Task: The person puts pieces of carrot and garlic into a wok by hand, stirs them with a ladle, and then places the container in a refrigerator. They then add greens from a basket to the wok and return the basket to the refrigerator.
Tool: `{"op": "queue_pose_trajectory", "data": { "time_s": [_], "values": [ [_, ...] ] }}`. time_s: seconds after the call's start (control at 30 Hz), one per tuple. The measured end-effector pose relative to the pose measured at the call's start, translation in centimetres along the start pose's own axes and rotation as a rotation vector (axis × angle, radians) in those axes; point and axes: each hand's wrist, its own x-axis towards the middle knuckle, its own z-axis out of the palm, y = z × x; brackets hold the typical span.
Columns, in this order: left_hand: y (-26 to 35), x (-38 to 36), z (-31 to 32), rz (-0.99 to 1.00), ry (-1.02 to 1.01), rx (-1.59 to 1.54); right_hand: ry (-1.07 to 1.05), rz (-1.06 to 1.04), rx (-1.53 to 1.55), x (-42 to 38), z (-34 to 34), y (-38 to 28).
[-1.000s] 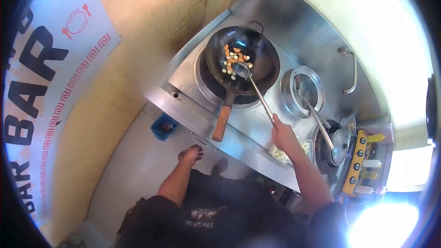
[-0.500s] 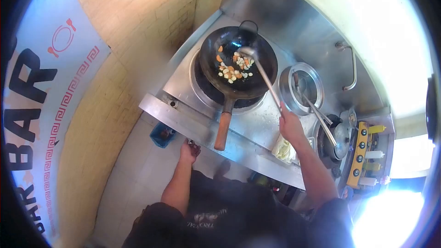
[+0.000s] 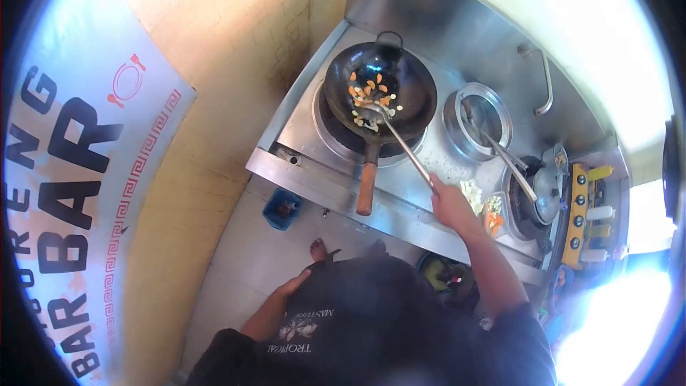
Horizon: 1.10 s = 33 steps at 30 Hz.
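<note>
The right arm (image 3: 494,271) is stretched forward and the right hand (image 3: 450,204) is closed. The left hand (image 3: 291,286) is beside the torso (image 3: 357,314).

We see a pale yellow brick-patterned wall (image 3: 236,50) beside a white banner (image 3: 93,193) with dark lettering. A steel backsplash (image 3: 457,21) rises behind the steel counter (image 3: 314,186), above a light tiled floor (image 3: 243,271). Bright light glares at our lower right.
</note>
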Motion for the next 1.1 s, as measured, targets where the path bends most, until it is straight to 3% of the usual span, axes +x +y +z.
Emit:
{"op": "queue_pose_trajectory", "data": {
  "time_s": [0.1, 0.17, 0.3, 0.4, 0.43, 0.47, 0.57, 0.63, 0.7, 0.77, 0.83, 0.9, 0.97, 1.0, 1.1],
  "values": [
    [2.4, -3.6, -1.6, -0.078, -0.043, -0.073, 0.074, 0.124, 0.034, 4.6, -0.1, -2.2],
    [2.9, -3.4, -4.6, -0.224, -0.149, 0.028, 0.180, 0.125, 0.049, 8.8, 0.6, -3.1],
    [8.0, -8.4, -4.4, -0.266, -0.118, 0.059, 0.203, 0.052, 0.061, 12.2, 2.7, -3.0],
    [9.3, -11.7, -2.3, -0.128, -0.143, -0.055, 0.070, -0.020, 0.088, 7.5, -0.9, -1.1],
    [10.3, -14.3, -0.7, -0.015, -0.125, 0.076, 0.070, -0.018, 0.080, 7.0, -0.8, -0.4],
    [10.6, -15.5, 0.3, 0.101, -0.104, 0.200, 0.154, 0.016, 0.079, 6.8, -0.5, 0.3],
    [9.0, -12.1, -2.6, 0.123, -0.254, 0.240, 0.289, 0.126, 0.143, 9.8, 2.1, 0.8],
    [12.9, -12.8, -2.2, 0.108, 0.023, 0.575, 0.336, 0.177, 0.194, 10.8, 2.7, 0.7],
    [18.1, -16.3, -1.1, 0.469, 0.032, 0.533, 0.268, -0.026, 0.183, 10.9, 2.9, 0.0],
    [26.3, -26.2, 4.6, 0.889, 0.037, 0.443, 0.237, -0.068, 0.172, 11.1, 0.5, -1.2],
    [29.3, -35.0, 10.9, 1.385, 0.074, 0.277, 0.185, -0.089, 0.176, 11.3, 0.5, -2.3],
    [31.3, -35.3, 11.4, 1.763, -0.989, 0.099, 0.305, -0.052, 0.231, 13.2, 1.3, -3.8],
    [32.8, -40.7, 13.6, 1.797, -1.103, 0.233, 0.272, -0.128, 0.119, 12.7, 1.9, -3.1],
    [32.8, -40.8, 14.6, 1.860, -1.291, 0.172, 0.243, -0.187, 0.007, 11.7, 2.4, -2.4],
    [30.9, -40.2, 17.6, 1.766, -1.303, -0.061, 0.064, -0.084, -0.244, 5.1, -0.3, -1.8]
  ]
}}
